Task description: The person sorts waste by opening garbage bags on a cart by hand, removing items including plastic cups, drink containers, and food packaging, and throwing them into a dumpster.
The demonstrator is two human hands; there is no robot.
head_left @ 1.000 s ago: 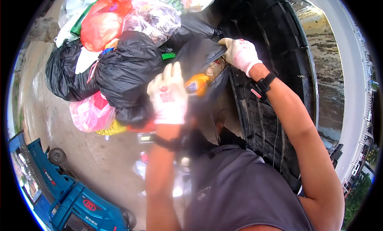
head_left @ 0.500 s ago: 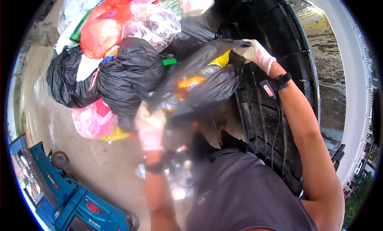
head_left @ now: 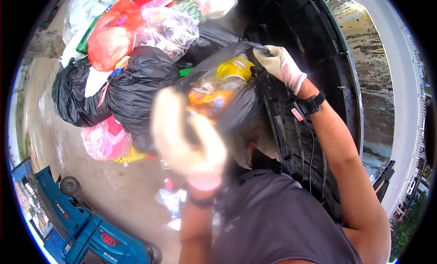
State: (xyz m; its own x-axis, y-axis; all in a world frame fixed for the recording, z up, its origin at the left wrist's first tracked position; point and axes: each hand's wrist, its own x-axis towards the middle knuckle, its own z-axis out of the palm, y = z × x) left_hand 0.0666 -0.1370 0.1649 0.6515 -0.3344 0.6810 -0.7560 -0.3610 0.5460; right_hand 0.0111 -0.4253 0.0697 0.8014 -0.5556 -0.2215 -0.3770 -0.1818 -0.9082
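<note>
Right hand (head_left: pixel 281 67), gloved: fingers closed on a gathered edge of an opened black bag (head_left: pixel 241 107). Bag spreads from that grip toward the left hand (head_left: pixel 189 138), its mouth gaping between the two. Left hand, also gloved, badly blurred: fingers extended, thumb well apart, nothing visible in its grasp; whether it touches the bag, cannot tell.

In the bag's mouth, below and leftward of the right hand: a yellow round container (head_left: pixel 236 69), with orange packaging (head_left: pixel 211 99) nearer the left hand. Beyond the left fingers, a full black bag (head_left: pixel 145 86); farther left, a pink bag (head_left: pixel 105 138). Just below the right hand, a black ribbed wall (head_left: pixel 291 132).

Step in hand, as judged: holding the bag open, contents exposed. Next move calls for a firm right-hand grip and care around the thin film when the left fingers close.
</note>
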